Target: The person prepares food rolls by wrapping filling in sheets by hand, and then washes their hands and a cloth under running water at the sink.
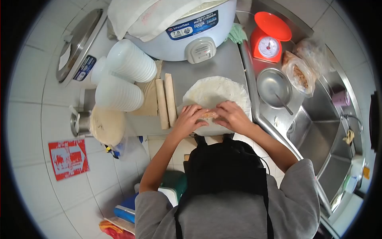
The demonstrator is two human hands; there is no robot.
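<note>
A thin, round, pale wrapper [215,88] lies on the steel counter in front of me. Orange-brown filling [209,114] shows in the gap between my hands, near the wrapper's front part. My left hand [191,119] curls its fingers and thumb around the wrapper on the left of the filling. On the other side, my right hand [234,116] grips the wrapper the same way. My fingers partly hide the filling and the wrapper's near edge. Two finished-looking long rolls [166,101] lie side by side just left of the wrapper.
Stacked plastic tubs [131,61] stand at the left behind the rolls, on brown paper. A rice cooker [187,32] fills the back. To the right are a red scale [268,42], a metal bowl with a spoon [273,85], a bag of filling [300,75] and a sink [314,133].
</note>
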